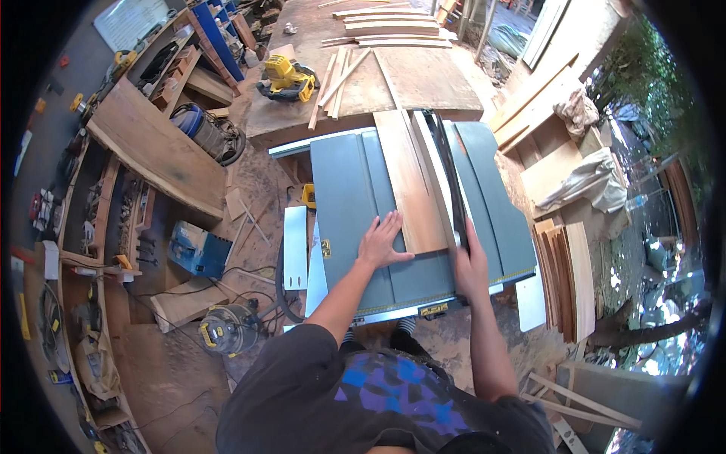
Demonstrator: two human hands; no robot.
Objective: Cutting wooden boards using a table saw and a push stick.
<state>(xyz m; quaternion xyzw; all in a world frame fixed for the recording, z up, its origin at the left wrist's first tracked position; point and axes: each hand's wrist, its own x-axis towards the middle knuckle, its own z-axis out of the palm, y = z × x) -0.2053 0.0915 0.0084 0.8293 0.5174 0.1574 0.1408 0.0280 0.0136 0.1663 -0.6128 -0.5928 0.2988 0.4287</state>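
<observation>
A wooden board (412, 181) lies lengthwise on the blue-grey top of a table saw (340, 204). My left hand (382, 240) rests on the saw top with fingers spread, its fingertips at the board's left edge near the close end. To the board's right runs a long black-and-white rip fence (451, 170), with a pale narrow strip along its left side. My right hand (470, 261) is closed around the fence's near end; part of the grip is hidden. The saw blade cannot be made out.
Beyond the saw, a wooden worktable (431, 83) carries thin strips (339, 85) and a yellow power tool (287, 77). Several boards (563, 280) stand at right. A shop vacuum (231, 329) with cables sits on the floor at left, near a blue box (198, 250) and a large slab (159, 147).
</observation>
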